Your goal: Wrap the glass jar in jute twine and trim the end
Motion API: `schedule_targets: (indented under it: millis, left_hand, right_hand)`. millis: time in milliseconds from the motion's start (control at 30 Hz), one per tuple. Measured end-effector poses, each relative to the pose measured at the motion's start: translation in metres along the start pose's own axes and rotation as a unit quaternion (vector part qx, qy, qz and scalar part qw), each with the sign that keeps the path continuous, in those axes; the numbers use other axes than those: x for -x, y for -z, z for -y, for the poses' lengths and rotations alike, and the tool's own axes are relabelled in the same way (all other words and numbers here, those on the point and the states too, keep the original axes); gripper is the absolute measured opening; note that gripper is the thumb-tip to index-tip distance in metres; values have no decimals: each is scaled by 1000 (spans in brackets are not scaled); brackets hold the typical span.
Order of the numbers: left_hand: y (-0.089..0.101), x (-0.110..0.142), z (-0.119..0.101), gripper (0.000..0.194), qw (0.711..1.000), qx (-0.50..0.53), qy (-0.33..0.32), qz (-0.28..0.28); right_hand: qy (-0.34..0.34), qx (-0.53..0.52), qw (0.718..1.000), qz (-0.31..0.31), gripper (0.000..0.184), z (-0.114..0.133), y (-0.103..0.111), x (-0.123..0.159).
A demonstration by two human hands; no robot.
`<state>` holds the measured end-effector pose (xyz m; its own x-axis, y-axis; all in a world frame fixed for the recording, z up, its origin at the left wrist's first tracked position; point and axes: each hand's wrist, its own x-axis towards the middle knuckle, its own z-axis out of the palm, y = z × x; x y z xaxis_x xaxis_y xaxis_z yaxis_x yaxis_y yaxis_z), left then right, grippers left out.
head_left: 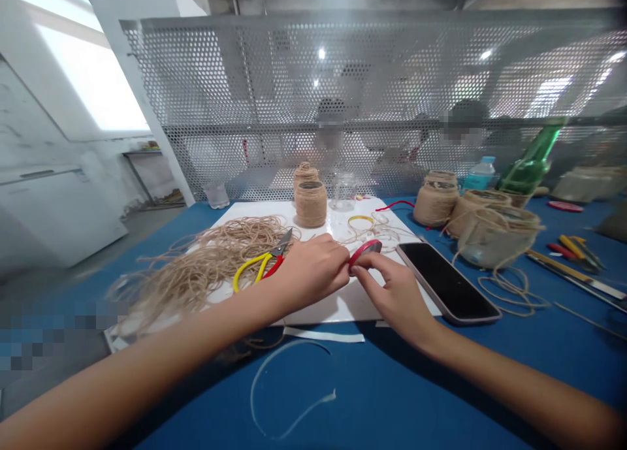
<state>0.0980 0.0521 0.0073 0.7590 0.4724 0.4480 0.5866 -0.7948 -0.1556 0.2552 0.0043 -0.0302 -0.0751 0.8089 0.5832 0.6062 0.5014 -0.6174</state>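
Note:
Both hands meet over the white board [313,309], around a thin red bangle-like ring [363,249]. My left hand [316,264] is closed at the ring's left edge. My right hand [392,287] pinches its near edge between thumb and fingers. The fingertips hide part of the ring. Scissors with yellow and red handles [262,265] lie left of my left hand, their blades on a loose heap of jute twine [210,260]. Behind the hands stands a twine-wrapped jar [311,205]. Near it lie a yellow ring [361,219] and thin loose strands.
A phone [448,280] lies right of my right hand. Beyond it stand twine-wrapped jars [435,202], a glass jar [497,238] and a green bottle [531,159]. Pens and tools [575,251] lie far right. A perforated metal screen [274,97] closes the back; people sit behind it.

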Motion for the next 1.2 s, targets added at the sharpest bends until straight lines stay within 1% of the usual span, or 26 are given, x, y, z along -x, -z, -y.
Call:
schedule_targets:
  millis: [167,267,333,467,600,833,900,1033,1200]
  left_hand:
    - [-6,-1,-1,16,999,21,13,-38]
    - [-9,0,1,16,997,53,20,-51]
    - [-9,1,1,17,996,77,24,-49]
    - [-4,3,1,19,994,97,36,-23]
    - [-2,4,0,18,996,77,36,-10]
    - [-5,1,-1,17,998,43,39,5]
    - [-7,0,-2,18,999,34,38,3]
    - [-11,-1,-1,17,999,32,31,-29]
    - [-14,0,1,16,997,63,27,-44]
  right_hand:
    - [-4,-4,1000,-4,10,1,1,-1]
    - [-16,-12,1000,-3,10,1,0,-1]
    - [-25,-18,1000,-2,10,1,-1,-2]
    - [-34,-32,999,7,9,1,-2,-2]
    - [-29,-34,999,15,10,1,-3,-1]
    - [-19,-19,1000,11,12,1,-4,0]
    - [-20,-20,1000,10,12,1,-3,0]
    - [-26,-25,999,6,11,1,-2,-1]
    - [-52,-46,997,14,12,1,-3,-1]
